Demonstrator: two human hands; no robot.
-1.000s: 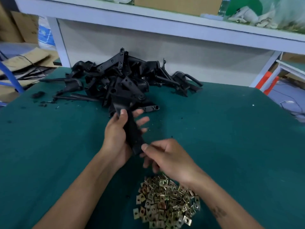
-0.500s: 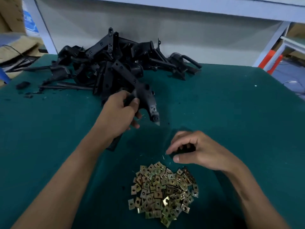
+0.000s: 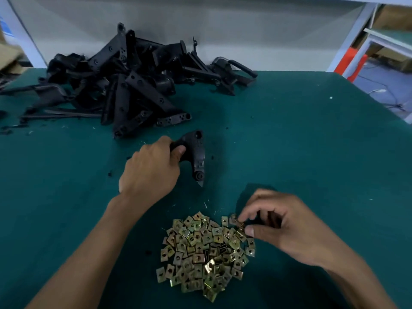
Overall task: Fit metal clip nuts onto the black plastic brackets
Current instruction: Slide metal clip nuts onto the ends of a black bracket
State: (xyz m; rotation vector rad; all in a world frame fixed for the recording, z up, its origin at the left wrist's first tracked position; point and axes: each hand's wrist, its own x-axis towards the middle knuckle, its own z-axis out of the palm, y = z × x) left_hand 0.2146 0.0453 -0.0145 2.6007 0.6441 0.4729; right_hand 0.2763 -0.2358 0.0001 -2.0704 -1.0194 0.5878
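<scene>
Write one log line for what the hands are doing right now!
left hand: holds black bracket | right hand: pinches clip nut at pile | nut not yet fitted

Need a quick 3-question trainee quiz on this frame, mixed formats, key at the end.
1. True or false: the left hand grips a black plastic bracket.
2. Multiple choice: where do the fingers of the right hand work? A) in the heap of black plastic brackets at the back; B) at the far right edge of the pile of brass-coloured metal clip nuts; C) on the bare dark green table mat.
3. Fill in: the held bracket is ____ the heap.

Key
1. True.
2. B; they pinch a clip nut there.
3. Apart from; it is nearer the person, between heap and nuts.
</scene>
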